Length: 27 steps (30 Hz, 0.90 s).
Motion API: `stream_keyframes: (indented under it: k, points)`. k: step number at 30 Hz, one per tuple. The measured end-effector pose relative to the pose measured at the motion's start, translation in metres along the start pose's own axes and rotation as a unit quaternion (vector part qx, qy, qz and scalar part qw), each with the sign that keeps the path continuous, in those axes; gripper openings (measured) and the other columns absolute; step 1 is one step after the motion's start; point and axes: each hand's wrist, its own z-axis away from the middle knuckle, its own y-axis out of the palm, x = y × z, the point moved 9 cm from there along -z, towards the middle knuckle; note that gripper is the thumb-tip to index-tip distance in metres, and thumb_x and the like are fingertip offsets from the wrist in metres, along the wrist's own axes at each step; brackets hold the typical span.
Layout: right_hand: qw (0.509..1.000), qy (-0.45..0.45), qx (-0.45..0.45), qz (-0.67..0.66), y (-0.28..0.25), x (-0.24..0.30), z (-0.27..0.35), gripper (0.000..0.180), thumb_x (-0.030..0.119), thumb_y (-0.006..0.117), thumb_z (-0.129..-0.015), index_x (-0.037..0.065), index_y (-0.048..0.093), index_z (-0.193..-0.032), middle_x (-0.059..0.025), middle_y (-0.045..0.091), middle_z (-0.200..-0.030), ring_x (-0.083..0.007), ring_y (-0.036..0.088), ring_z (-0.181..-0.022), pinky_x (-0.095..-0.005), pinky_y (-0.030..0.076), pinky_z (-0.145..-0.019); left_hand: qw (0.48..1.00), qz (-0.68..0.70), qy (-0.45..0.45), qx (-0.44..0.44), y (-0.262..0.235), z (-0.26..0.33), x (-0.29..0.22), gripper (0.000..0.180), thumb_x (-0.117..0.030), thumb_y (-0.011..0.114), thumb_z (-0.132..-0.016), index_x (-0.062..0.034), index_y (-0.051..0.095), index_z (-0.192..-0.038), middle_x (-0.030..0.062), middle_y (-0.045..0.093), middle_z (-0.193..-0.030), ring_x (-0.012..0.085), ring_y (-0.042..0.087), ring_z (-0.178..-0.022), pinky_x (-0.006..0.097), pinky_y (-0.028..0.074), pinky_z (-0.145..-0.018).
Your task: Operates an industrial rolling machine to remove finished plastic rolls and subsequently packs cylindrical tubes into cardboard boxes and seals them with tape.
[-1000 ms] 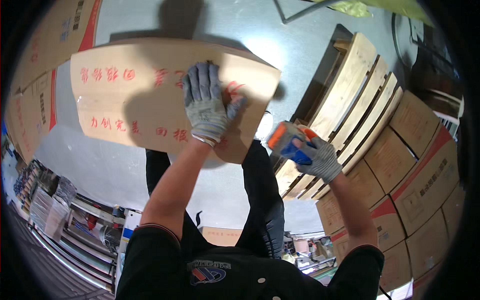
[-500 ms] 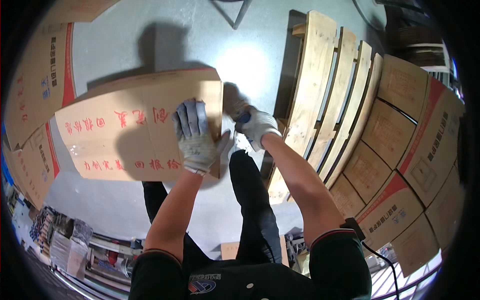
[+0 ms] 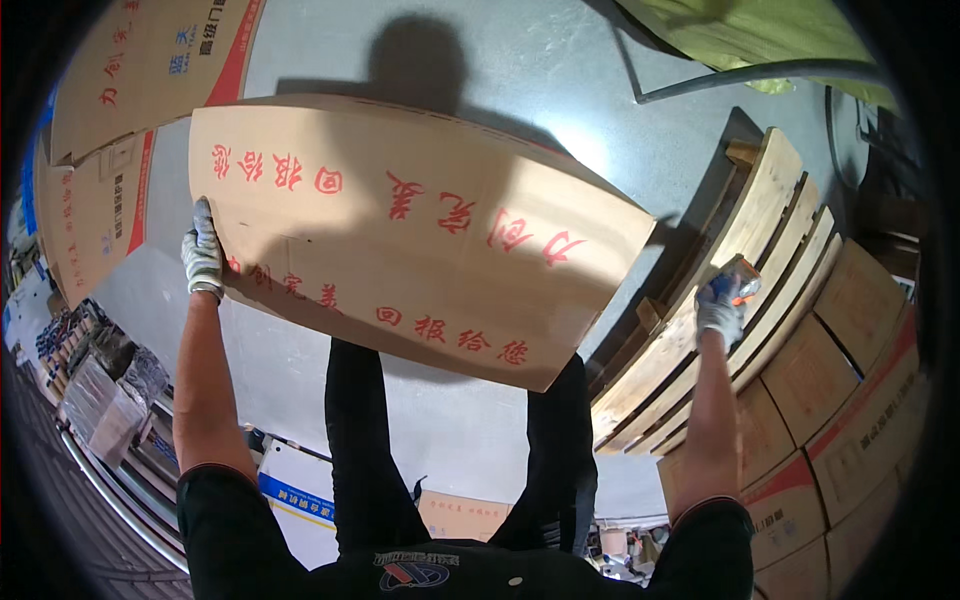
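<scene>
A large flattened cardboard box (image 3: 410,235) is held out in front of the person above the grey concrete floor (image 3: 520,80). Its long axis runs from the left hand across to the lower right, with the right end dipping lower and pointing toward the wooden pallet (image 3: 700,330). The broad brown face is turned toward the camera and carries two rows of red printed characters, one across the middle and one along the lower edge.

The left hand (image 3: 202,252), in a grey knit glove, is closed on the left edge of the flattened cardboard box, fingers wrapped over the rim. The right hand (image 3: 720,305), in a grey and blue glove, is held apart from the box out to the right, closed around a small orange and blue tool (image 3: 742,275); what kind of tool it is cannot be made out.

At the upper left more flat brown cartons (image 3: 110,120) lie on the floor, printed with red and blue characters and a red stripe. To the right of the pallet, stacked brown cartons (image 3: 850,380) with red corner bands fill the lower right. A pale green sheet (image 3: 740,35) lies at the upper right behind a curved dark bar (image 3: 740,78).
</scene>
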Motion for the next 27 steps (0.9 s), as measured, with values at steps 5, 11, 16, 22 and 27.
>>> stream_keyframes:
  k: [5, 11, 16, 22, 27]
  points:
    - [0.533, -0.159, 0.281, -0.782, 0.086, 0.107, 0.091, 0.055, 0.036, 0.047, -0.093, 0.001, 0.036, -0.135, -0.0156, 0.045, -0.133, -0.03, 0.043, -0.122, -0.0386, 0.038, -0.102, 0.998, 0.057, 0.028, 0.026, 0.052, -0.008, -0.001, 0.063, -0.059, 0.058, -0.081, 0.0014, 0.065, -0.097, 0.0069, 0.063, -0.076, 0.0147, 0.053, -0.07, 0.031, 0.046, -0.068]
    - [0.347, 0.033, 0.46, -0.816, 0.014, 0.167, 0.204, 0.05, 0.033, 0.045, -0.094, 0.001, 0.039, -0.133, -0.0127, 0.047, -0.131, -0.0265, 0.046, -0.12, -0.0382, 0.042, -0.099, 0.986, 0.149, 0.043, 0.055, 0.039, -0.018, 0.012, 0.045, -0.047, 0.062, -0.084, -0.0016, 0.066, -0.084, -0.0002, 0.061, -0.071, 0.0071, 0.05, -0.067, 0.024, 0.043, -0.062]
    - [0.549, -0.052, 0.388, -0.739, -0.103, 0.158, 0.286, 0.05, 0.033, 0.041, -0.096, 0.003, 0.036, -0.135, -0.0107, 0.046, -0.133, -0.0232, 0.047, -0.119, -0.0387, 0.046, -0.095, 0.968, 0.207, -0.001, 0.139, 0.032, -0.084, 0.034, 0.044, -0.048, 0.063, -0.083, -0.0048, 0.058, -0.074, -0.0032, 0.055, -0.071, 0.0066, 0.047, -0.061, 0.024, 0.04, -0.057]
    - [0.754, -0.159, 0.224, -0.597, -0.17, 0.188, 0.248, 0.062, 0.05, 0.041, -0.093, 0.006, 0.036, -0.137, -0.0109, 0.041, -0.136, -0.0221, 0.039, -0.126, -0.0331, 0.033, -0.103, 0.931, 0.332, -0.026, 0.147, 0.005, -0.171, 0.041, 0.05, -0.051, 0.053, -0.088, -0.0028, 0.059, -0.101, 0.0056, 0.062, -0.092, 0.0143, 0.059, -0.079, 0.03, 0.05, -0.071]
    - [0.495, 0.129, 0.384, -0.769, -0.117, 0.293, 0.194, 0.055, 0.052, 0.05, -0.086, 0.001, 0.06, -0.106, -0.0142, 0.065, -0.097, -0.0264, 0.062, -0.084, -0.0368, 0.048, -0.084, 0.83, 0.447, -0.074, 0.325, 0.025, -0.179, 0.095, 0.047, -0.04, 0.04, -0.095, -0.0059, 0.047, -0.126, 0.0065, 0.053, -0.122, 0.0203, 0.054, -0.107, 0.035, 0.047, -0.09]
